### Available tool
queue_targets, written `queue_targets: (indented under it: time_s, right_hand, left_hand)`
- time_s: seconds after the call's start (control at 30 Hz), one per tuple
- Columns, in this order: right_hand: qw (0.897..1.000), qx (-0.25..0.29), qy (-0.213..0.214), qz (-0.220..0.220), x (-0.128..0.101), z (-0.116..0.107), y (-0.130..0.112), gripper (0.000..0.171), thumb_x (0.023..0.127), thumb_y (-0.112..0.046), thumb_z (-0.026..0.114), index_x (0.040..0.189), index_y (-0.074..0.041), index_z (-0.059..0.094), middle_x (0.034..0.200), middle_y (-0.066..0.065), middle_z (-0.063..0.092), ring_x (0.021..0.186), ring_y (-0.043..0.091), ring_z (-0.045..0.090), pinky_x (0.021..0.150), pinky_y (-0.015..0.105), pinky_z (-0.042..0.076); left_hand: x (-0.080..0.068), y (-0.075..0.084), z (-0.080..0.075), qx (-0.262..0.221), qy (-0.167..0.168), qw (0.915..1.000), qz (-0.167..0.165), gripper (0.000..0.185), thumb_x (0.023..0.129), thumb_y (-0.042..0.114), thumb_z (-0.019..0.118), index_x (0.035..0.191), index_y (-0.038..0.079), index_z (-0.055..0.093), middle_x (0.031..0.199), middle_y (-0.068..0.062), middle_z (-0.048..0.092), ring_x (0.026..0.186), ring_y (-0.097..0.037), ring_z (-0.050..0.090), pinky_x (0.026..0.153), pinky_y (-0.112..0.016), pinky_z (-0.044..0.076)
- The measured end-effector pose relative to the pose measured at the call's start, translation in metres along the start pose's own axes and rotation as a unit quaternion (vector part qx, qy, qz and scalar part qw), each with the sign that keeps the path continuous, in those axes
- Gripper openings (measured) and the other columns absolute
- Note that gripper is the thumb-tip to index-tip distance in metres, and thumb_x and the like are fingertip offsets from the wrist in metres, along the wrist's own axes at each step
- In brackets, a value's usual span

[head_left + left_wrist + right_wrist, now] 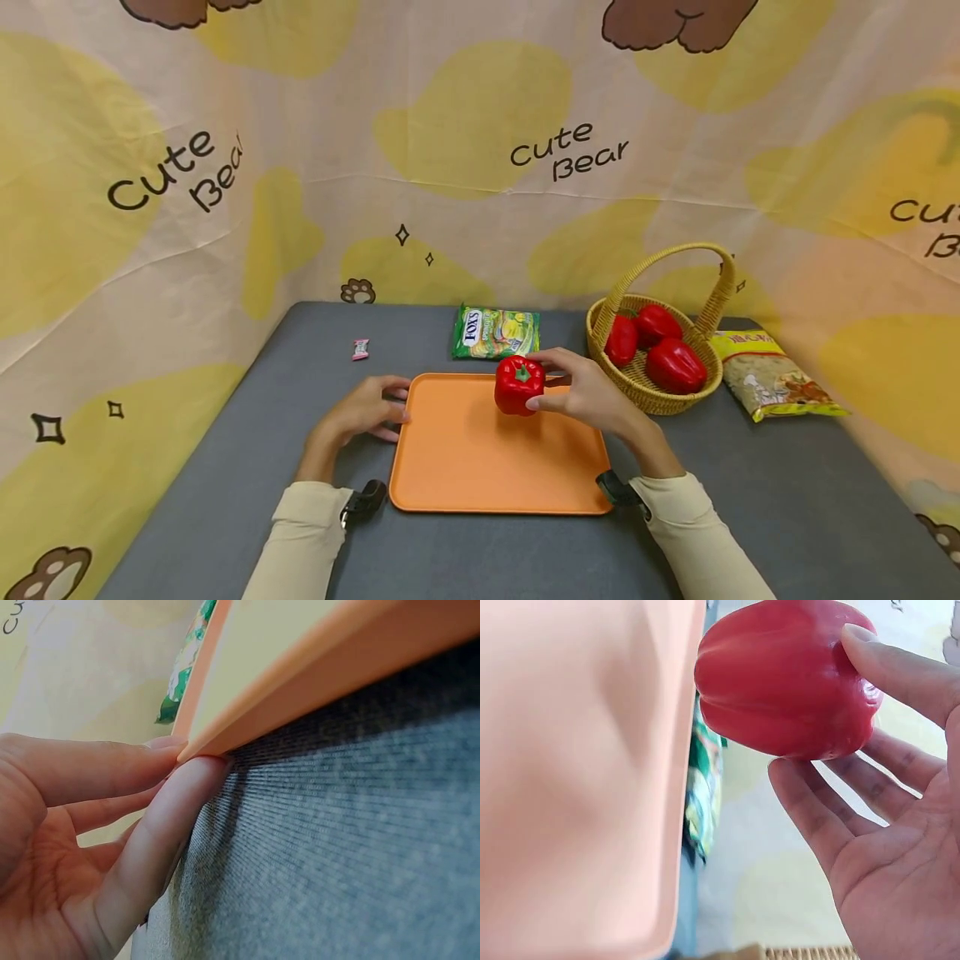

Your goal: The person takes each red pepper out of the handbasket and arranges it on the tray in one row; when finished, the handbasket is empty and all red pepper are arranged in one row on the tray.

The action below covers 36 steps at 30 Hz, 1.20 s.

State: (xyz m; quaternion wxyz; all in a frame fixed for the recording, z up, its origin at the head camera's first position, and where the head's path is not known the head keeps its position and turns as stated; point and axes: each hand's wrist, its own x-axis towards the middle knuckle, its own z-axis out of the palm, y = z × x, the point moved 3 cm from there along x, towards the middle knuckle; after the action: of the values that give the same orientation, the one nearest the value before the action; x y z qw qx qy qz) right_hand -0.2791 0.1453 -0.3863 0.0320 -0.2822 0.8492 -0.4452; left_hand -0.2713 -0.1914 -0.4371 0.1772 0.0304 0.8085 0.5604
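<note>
A red bell pepper (517, 397) with a green stem is held above the orange tray (465, 467) by my right hand (588, 390). The right wrist view shows the thumb on one side of the pepper (787, 682) and fingertips on the other, with a gap between it and the tray surface. At the tray's left edge is my left hand (363, 408). In the left wrist view its thumb and forefinger pinch the tray's rim (247, 712), and the other fingers lie behind, partly hidden.
Behind the tray lies a green FOX'S candy bag (495, 332). A small pink-wrapped candy (361, 349) is at the back left. To the right stands a handled wicker basket (652, 403) with three red vegetables inside, beside a yellow-edged food bag (772, 375).
</note>
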Motion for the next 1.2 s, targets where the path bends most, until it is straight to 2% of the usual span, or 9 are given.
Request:
queue_targets:
  time_s: [0.3,0.57,0.73,1.0,1.2]
  right_hand:
    - [1.000,0.011,-0.018,0.002,0.020,0.031,-0.010,0.063,0.078,-0.030,0.082,0.134,-0.019,0.056,0.125,-0.004,0.058,0.114,0.021,0.056,0.094,0.048,0.053]
    - [1.000,0.009,-0.028,-0.008,0.036,0.057,-0.021,0.063,0.082,-0.026,0.078,0.138,-0.016,0.051,0.132,-0.004,0.055,0.115,0.020,0.057,0.093,0.041,0.054]
    - [0.999,0.009,-0.035,-0.012,0.041,0.071,-0.024,0.064,0.084,-0.025,0.077,0.140,-0.012,0.048,0.136,0.000,0.053,0.116,0.022,0.058,0.094,0.037,0.054]
    - [0.998,0.045,-0.038,-0.013,0.046,0.087,-0.027,0.064,0.085,-0.020,0.075,0.142,-0.011,0.046,0.138,0.002,0.051,0.118,0.023,0.057,0.091,0.034,0.055]
    - [0.999,0.034,-0.037,-0.013,0.048,0.096,-0.027,0.065,0.086,-0.024,0.075,0.143,-0.014,0.045,0.139,-0.001,0.050,0.120,0.019,0.055,0.091,0.031,0.055]
  left_hand:
    - [0.001,-0.001,-0.001,0.006,0.004,1.0000,-0.002,0.059,0.084,-0.001,0.064,0.140,-0.003,0.044,0.131,-0.022,0.049,0.087,-0.023,0.065,0.065,-0.042,0.061]
    - [0.004,-0.004,-0.001,0.008,0.011,0.9998,-0.013,0.056,0.085,-0.001,0.063,0.138,0.000,0.047,0.128,-0.019,0.051,0.086,-0.023,0.065,0.066,-0.041,0.061]
    - [0.005,-0.006,0.000,0.006,0.013,0.9998,-0.016,0.054,0.086,-0.001,0.062,0.138,0.000,0.048,0.127,-0.018,0.052,0.086,-0.023,0.066,0.066,-0.041,0.061]
    - [0.005,-0.007,0.000,0.000,0.011,0.9998,-0.017,0.055,0.086,0.000,0.063,0.138,0.000,0.047,0.128,-0.018,0.052,0.089,-0.024,0.066,0.066,-0.042,0.061]
    - [0.004,-0.007,0.000,0.004,0.014,0.9998,-0.015,0.055,0.086,0.000,0.063,0.138,0.001,0.047,0.129,-0.018,0.052,0.094,-0.025,0.066,0.066,-0.042,0.061]
